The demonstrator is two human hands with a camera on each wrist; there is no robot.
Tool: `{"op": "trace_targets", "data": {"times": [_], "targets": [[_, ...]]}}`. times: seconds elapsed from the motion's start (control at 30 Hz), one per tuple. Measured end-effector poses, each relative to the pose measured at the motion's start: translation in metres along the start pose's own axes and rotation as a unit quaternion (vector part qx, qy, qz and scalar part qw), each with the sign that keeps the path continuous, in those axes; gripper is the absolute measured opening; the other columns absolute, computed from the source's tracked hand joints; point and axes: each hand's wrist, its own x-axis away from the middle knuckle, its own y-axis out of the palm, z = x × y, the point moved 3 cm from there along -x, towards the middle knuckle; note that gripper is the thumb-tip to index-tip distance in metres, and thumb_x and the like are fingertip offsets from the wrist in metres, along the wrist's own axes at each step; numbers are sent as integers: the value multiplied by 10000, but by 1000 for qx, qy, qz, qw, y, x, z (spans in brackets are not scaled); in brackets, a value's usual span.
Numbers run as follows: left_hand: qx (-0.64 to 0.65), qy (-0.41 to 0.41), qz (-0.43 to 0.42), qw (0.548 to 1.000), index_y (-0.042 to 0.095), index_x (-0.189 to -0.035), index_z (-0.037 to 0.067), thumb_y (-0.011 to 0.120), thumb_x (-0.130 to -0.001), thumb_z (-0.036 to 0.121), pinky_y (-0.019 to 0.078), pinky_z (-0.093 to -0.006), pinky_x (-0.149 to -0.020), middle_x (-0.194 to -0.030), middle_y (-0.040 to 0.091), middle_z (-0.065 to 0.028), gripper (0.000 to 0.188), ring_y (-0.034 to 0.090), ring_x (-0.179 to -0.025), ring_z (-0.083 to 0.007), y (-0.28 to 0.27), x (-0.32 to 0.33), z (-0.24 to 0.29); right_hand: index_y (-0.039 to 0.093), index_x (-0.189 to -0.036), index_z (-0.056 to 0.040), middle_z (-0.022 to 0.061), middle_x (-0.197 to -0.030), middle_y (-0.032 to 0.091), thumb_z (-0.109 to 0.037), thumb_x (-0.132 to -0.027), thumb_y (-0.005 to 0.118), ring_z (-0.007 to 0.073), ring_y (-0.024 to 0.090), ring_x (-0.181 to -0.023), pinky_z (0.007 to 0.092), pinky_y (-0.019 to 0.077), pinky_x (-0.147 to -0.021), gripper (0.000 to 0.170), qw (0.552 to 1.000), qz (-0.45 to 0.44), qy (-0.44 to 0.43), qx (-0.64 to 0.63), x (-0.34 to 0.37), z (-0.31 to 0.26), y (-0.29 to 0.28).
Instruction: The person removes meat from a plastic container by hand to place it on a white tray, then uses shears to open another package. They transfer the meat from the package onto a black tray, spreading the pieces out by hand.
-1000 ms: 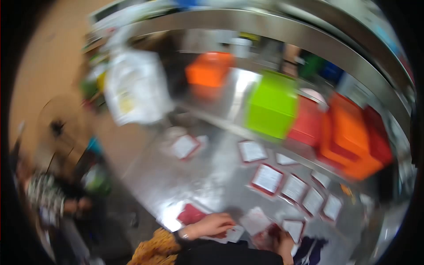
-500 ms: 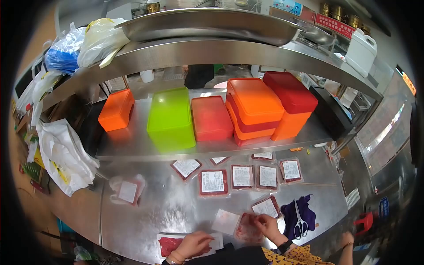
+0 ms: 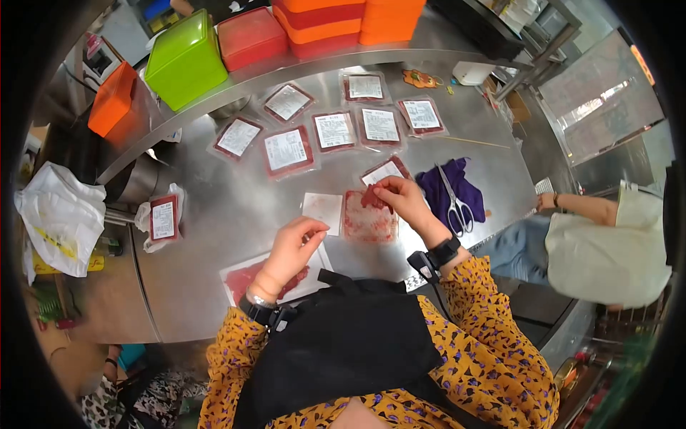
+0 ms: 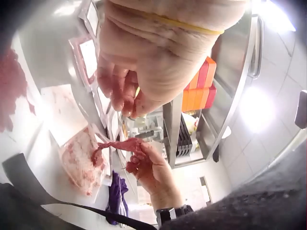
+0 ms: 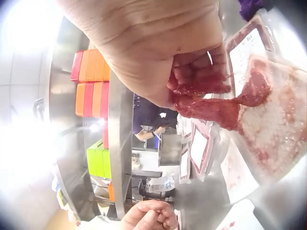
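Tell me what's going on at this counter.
A person's right hand pinches a strip of raw meat above an opened pack. The left hand, holding nothing visible, is over a white tray with more meat. Labelled packs lie farther back; scissors rest on a purple cloth.

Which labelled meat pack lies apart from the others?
The pack at far left, crumpled plastic showing around its edges; the other packs are grouped further right.

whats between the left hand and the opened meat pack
A white square sheet lies between the left hand and the opened meat pack, seen in the head view.
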Motion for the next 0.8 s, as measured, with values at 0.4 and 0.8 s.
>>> {"op": "trace_targets", "data": {"times": [0.4, 0.8], "targets": [[136, 112, -88, 980, 539, -1264, 12, 672, -882, 91, 515, -284, -831, -1151, 641, -77, 413, 643, -973, -141, 81, -86, -10, 667, -994, -4, 19, -862, 675, -198, -937, 652, 91, 619, -781, 231, 478, -696, 203, 986, -161, -17, -40, 2, -11, -14], [389, -79, -13, 918, 636, -1145, -1, 605, -960, 168, 503, -278, -878, -1038, 677, -45, 252, 633, -950, -130, 87, -75, -26, 689, -983, -36, -14, -837, 669, -208, -876, 718, 72, 591, -755, 236, 468, -684, 205, 988, -71, 9, -135, 15, 5, -36]]}}
